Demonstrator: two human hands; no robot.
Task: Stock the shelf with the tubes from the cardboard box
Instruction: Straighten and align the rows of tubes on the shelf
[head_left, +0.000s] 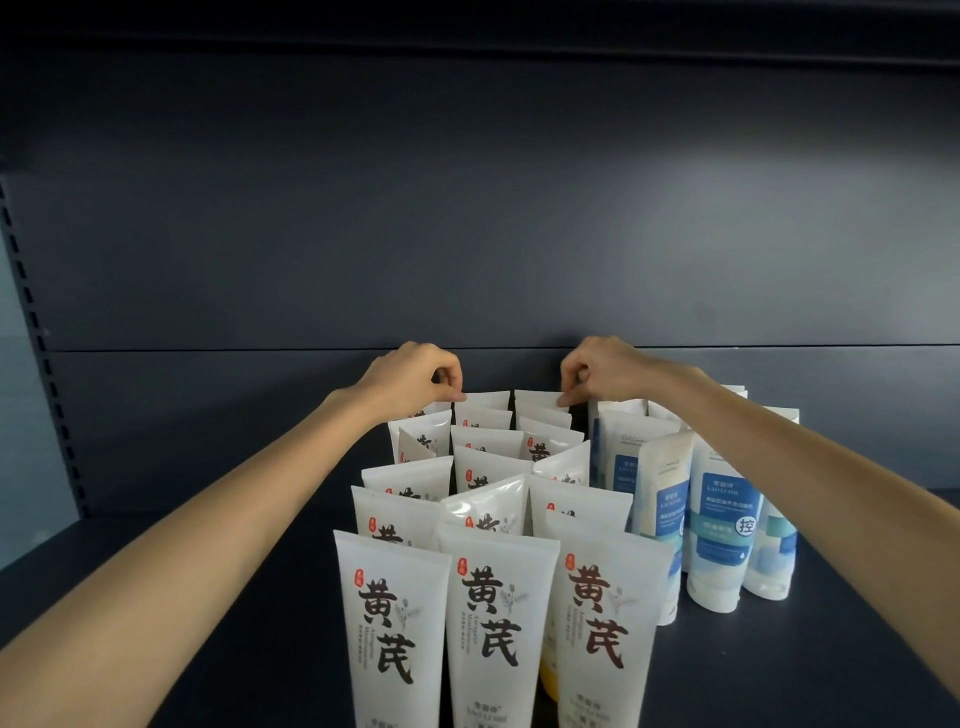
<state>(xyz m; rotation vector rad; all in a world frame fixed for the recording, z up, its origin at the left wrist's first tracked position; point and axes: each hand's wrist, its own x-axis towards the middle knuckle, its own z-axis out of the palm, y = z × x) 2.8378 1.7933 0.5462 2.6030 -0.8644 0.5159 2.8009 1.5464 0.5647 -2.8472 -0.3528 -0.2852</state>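
Three front tubes (497, 623), label "黄芪"

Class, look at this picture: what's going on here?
A person is stocking a dark shelf. The left hand pinches the top corner of one back-row white tube, the right hand that of the neighbouring back-row tube. More white tubes stand in rows in front; blue-labelled tubes stand to their right.
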